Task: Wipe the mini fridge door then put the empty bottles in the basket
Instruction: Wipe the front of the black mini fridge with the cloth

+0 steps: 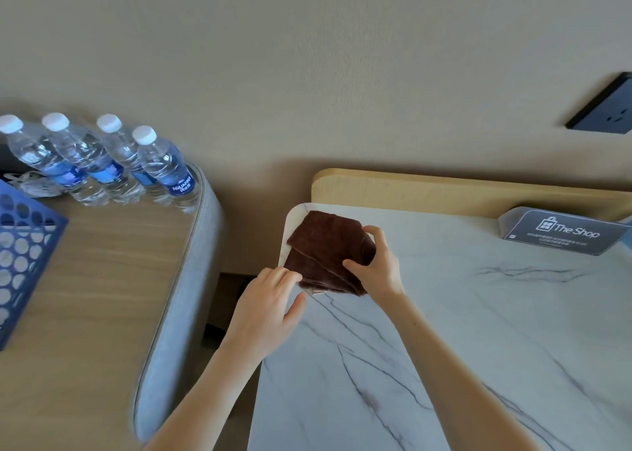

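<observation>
Grip cloth (325, 249) on counter (444, 314) corner with right hand (379, 269), curled round its right edge; steady near edge with left hand (270, 303), fingers flat and touching. Lift folded, not bunched. Leave bottles (102, 163), upright beside basket (20, 245), for afterwards.

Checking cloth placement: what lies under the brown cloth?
The marble-look tabletop, at its far left corner. The right hand grips the brown cloth; the left hand touches its edge. Anything directly beneath the folds is hidden.
</observation>
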